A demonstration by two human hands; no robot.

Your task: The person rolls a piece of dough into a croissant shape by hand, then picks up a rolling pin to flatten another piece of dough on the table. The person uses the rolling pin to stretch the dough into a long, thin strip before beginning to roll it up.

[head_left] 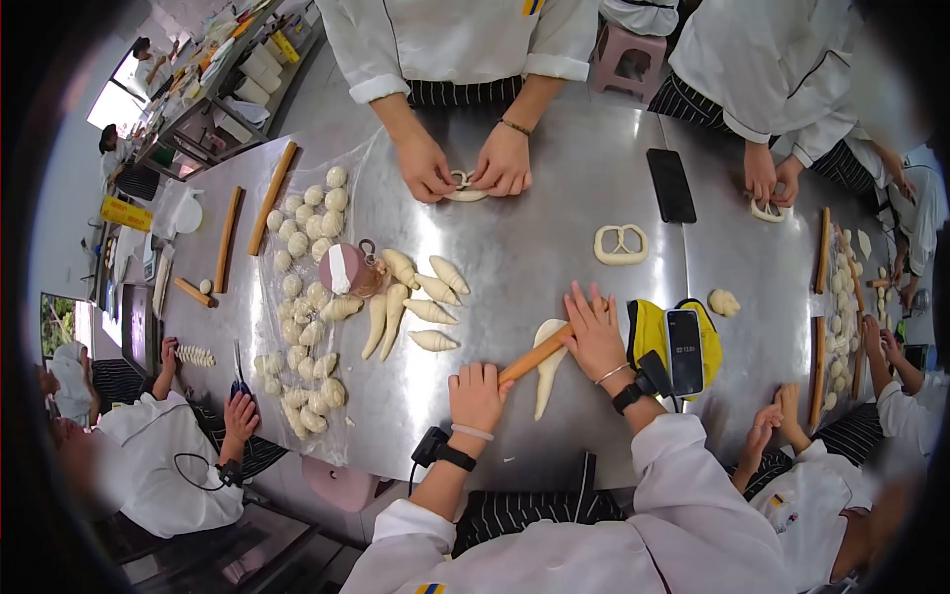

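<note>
A wooden rolling pin [537, 353] lies slantwise across a tapered strip of dough [545, 388] on the metal table. The strip is wide at its top and narrow toward me. My left hand [477, 398] is closed at the pin's lower left end, its fingers bent. At the other end, my right hand [596, 342] rests on the pin with its fingers stretched out and spread. Left of the pin are several rolled, pointed dough pieces [432, 311]. Beyond my right hand sits a shaped pretzel [620, 245].
Dough balls [293, 307] lie on plastic sheeting at left, with more rolling pins [273, 198] behind. A phone [684, 351] rests on a yellow pouch [647, 332] beside my right wrist; a black phone [672, 185] lies farther off. Across the table, a co-worker's hands [465, 168] shape dough.
</note>
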